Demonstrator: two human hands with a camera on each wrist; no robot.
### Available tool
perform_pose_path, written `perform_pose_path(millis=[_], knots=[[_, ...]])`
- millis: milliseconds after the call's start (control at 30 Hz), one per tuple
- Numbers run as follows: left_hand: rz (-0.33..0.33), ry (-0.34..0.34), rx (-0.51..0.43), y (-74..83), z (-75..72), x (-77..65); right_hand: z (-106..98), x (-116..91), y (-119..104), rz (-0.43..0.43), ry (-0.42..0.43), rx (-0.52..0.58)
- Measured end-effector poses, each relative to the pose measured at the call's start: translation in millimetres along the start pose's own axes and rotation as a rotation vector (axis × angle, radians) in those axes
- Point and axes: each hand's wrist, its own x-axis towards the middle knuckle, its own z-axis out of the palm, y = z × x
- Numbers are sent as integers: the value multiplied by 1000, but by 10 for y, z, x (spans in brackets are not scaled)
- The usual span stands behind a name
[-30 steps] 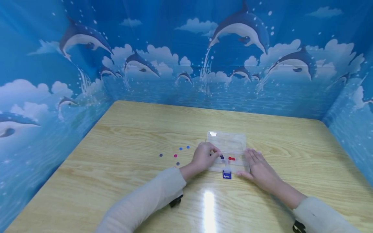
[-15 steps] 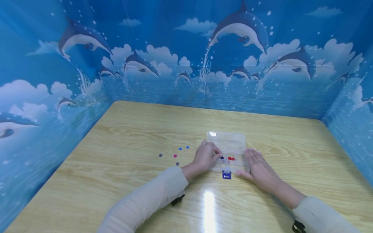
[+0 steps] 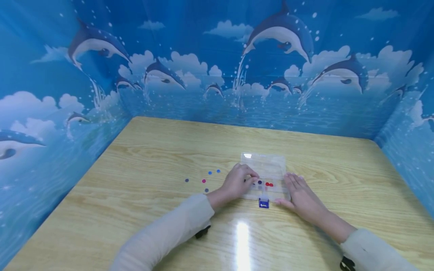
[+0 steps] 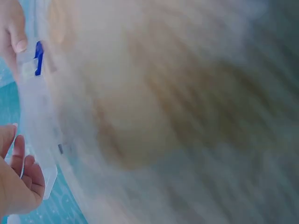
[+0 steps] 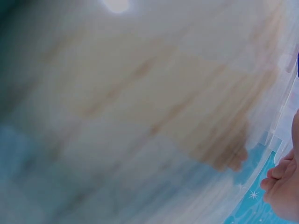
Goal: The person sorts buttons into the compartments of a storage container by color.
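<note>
A clear plastic box (image 3: 264,162) lies opened out on the table, with a dark blue latch (image 3: 263,203) at its near side. Two red discs (image 3: 269,184) and a dark disc (image 3: 259,182) sit in its compartments; another dark bit shows beside my left fingers. My left hand (image 3: 237,181) reaches over the box's left part. In the left wrist view, the thumb and forefinger of the left hand (image 4: 18,177) stand slightly apart, nothing visible between them. My right hand (image 3: 305,197) rests with straight fingers along the box's right edge, its thumb near the latch.
Left of the box lie several loose discs on the wooden table (image 3: 162,150): two blue discs (image 3: 210,172), a magenta disc (image 3: 204,181) and two dark discs (image 3: 187,180). A dolphin-print curtain (image 3: 203,67) surrounds the table's back and sides.
The left hand's fingers have shifted slightly at the box, uncovering the dark disc beside the red ones. The right hand has stayed at the box's right edge.
</note>
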Motion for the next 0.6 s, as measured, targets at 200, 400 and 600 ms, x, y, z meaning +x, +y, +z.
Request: perform_pose_path(millis=[200, 400, 600], knots=[[-10, -29, -91, -63, -139, -11, -3, -5, 3, 5, -9, 0], [8, 15, -123, -155, -249, -31, 6, -5, 12, 1, -10, -7], [10, 19, -116, -215, -326, -47, -1, -4, 13, 8, -19, -3]])
